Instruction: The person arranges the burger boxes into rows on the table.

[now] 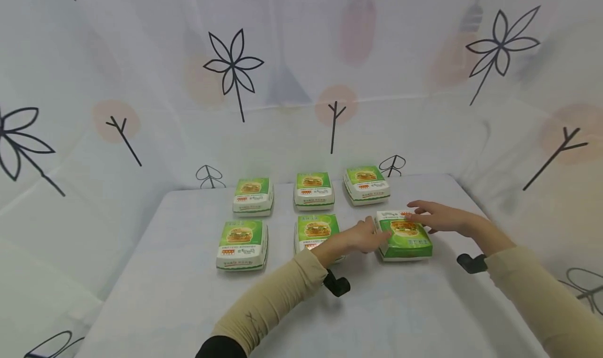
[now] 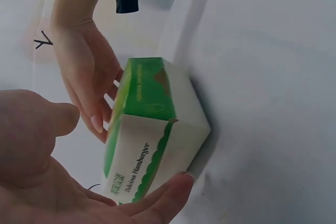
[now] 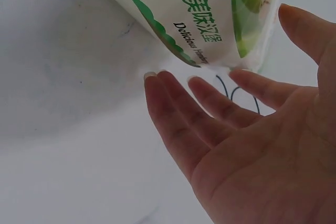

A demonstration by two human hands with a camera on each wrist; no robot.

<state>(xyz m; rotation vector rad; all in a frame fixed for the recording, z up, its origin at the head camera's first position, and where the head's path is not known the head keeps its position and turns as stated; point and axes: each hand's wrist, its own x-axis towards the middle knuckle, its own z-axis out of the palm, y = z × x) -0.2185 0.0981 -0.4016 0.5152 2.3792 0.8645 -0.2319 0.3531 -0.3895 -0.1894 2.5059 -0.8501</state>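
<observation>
A green-and-white hamburger box (image 1: 404,237) lies at the front right of the white table, its green edge towards me. My left hand (image 1: 361,236) is at the box's left side; in the left wrist view its fingers (image 2: 163,200) reach along the printed side wall, contact unclear. At the right side, my right hand (image 1: 440,216) hovers over the back corner with fingers extended. From the right wrist view, the right fingers (image 3: 173,114) spread loosely beside the box's lettered wall, not wrapped around it.
Three more burger boxes stand in a back row: left (image 1: 253,196), middle (image 1: 313,190) and right (image 1: 367,185). In front sit a left box (image 1: 242,245) and a middle box (image 1: 316,228), partly covered by my left hand. A patterned cloth (image 1: 292,133) hangs behind the table.
</observation>
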